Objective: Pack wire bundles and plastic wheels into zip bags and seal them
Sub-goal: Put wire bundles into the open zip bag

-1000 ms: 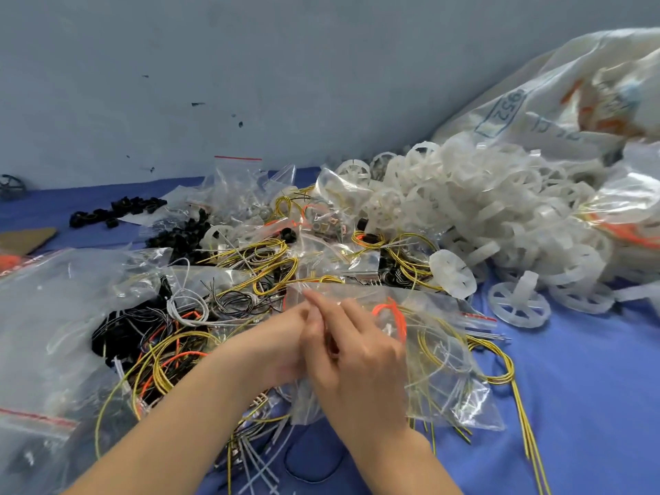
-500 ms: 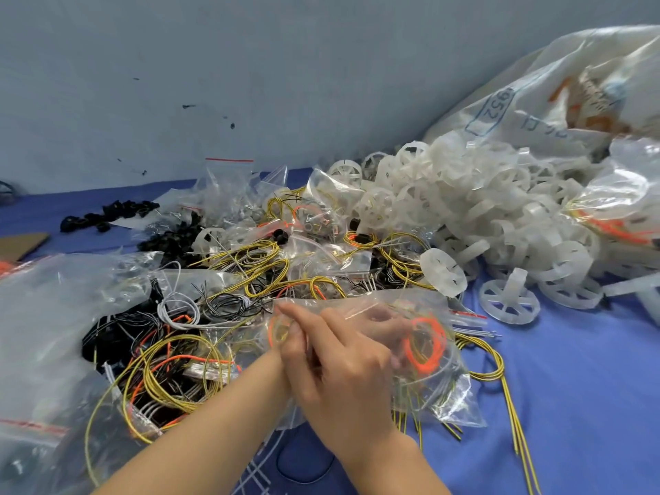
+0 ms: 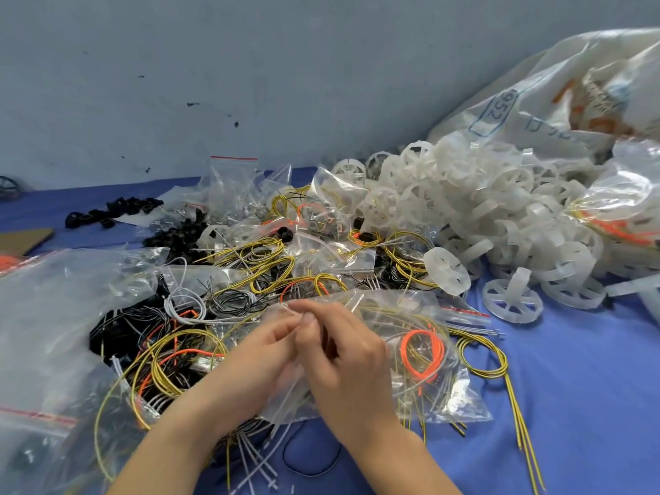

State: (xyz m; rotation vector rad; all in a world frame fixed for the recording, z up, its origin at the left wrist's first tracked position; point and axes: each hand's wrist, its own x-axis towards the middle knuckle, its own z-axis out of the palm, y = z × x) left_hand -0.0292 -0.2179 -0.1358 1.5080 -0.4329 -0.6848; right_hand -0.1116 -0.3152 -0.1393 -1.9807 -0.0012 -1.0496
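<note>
Both hands meet at the upper-left edge of the zip bag [image 3: 410,326]: left hand [image 3: 262,357] and right hand [image 3: 344,357], fingers [image 3: 308,319] pinching the mouth strip. Bag lies front-centre on blue counter [image 3: 589,405], orange wire coil [image 3: 423,355] inside. Wheel pile [image 3: 482,216] crowds far right; bare counter near right; wire tangle [image 3: 168,355] hems left.

The large white sack [image 3: 528,101] at right bears the boxed number "952".

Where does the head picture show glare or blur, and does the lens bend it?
Head view: soft, even light, faint shadows; white glare on the zip bag and the large bag at left; the wheel pile looks slightly soft; corners stretched by the wide lens.
</note>
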